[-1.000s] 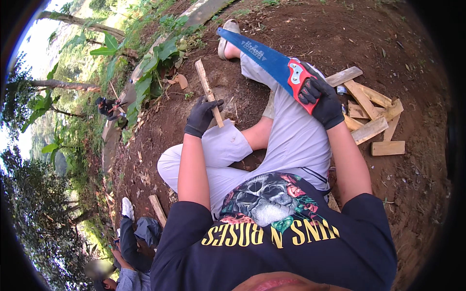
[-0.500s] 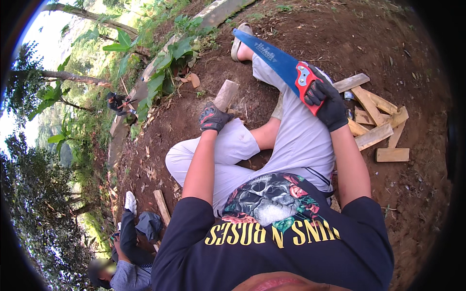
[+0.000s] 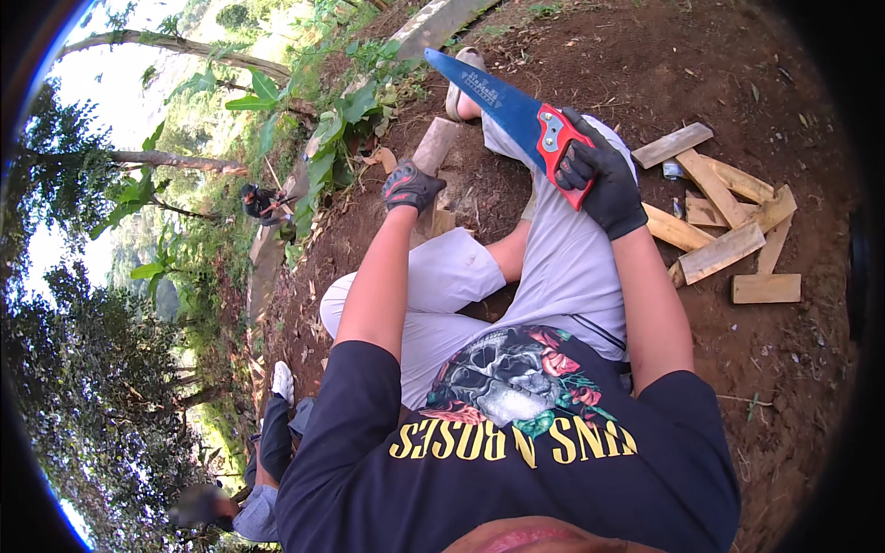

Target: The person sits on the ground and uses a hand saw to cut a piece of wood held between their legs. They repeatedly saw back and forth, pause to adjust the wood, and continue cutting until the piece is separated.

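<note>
My right hand [image 3: 597, 180], in a black work glove, is closed around the red handle of a hand saw [image 3: 493, 100]. The saw's blue blade points up and to the left, raised over my outstretched leg. My left hand [image 3: 414, 188], in a black glove with red and grey trim, grips a piece of wood [image 3: 437, 144] in front of my bent knee. One end of the wood sticks out beyond my fingers, and a lighter wooden part shows just below the hand. Blade and wood are apart.
On the dirt to my right lies a loose pile of cut wood pieces [image 3: 724, 258]. Broad-leaved plants [image 3: 355, 111] and a stone edge [image 3: 433, 28] are ahead on the left. One person [image 3: 265, 205] stands farther off; another [image 3: 253, 507] sits to my left.
The saw has shifted left and slightly nearer the wood, still in my right hand. My left hand has moved forward with the wood. The whole view has also turned a little.
</note>
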Demonstrator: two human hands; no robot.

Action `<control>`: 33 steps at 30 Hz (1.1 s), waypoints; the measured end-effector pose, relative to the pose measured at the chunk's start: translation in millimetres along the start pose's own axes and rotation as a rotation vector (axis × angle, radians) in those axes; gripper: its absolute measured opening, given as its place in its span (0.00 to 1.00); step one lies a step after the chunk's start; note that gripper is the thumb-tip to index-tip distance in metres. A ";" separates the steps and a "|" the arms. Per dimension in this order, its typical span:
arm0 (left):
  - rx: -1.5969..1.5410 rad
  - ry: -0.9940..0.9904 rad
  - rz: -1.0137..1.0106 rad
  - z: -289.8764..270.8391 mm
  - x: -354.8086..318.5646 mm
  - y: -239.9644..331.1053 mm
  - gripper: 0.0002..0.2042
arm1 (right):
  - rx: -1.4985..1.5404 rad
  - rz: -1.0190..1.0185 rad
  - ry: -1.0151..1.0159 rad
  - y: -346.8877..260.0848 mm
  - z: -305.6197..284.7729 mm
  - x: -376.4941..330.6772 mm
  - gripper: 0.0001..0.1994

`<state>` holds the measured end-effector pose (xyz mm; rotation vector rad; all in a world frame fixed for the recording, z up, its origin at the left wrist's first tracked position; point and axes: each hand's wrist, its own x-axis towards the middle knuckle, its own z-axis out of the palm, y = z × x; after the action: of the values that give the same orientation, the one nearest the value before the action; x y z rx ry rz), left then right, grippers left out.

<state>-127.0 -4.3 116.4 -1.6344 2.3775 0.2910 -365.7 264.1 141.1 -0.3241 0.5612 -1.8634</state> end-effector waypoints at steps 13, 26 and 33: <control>-0.122 0.156 -0.033 -1.9 69.6 5.2 0.44 | -0.007 -0.013 0.038 -3.4 -5.3 -1.4 0.34; -0.503 0.241 -0.213 66.6 -26.2 -34.9 0.46 | -0.073 0.012 0.050 -4.8 -5.4 -4.2 0.35; -0.369 0.211 -0.153 86.8 2.1 -42.3 0.45 | -0.075 0.014 0.102 -3.6 2.5 -5.3 0.34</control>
<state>-80.8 4.6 32.1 -2.0929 2.4390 0.5831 -365.5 269.5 145.4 -0.2749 0.7019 -1.8557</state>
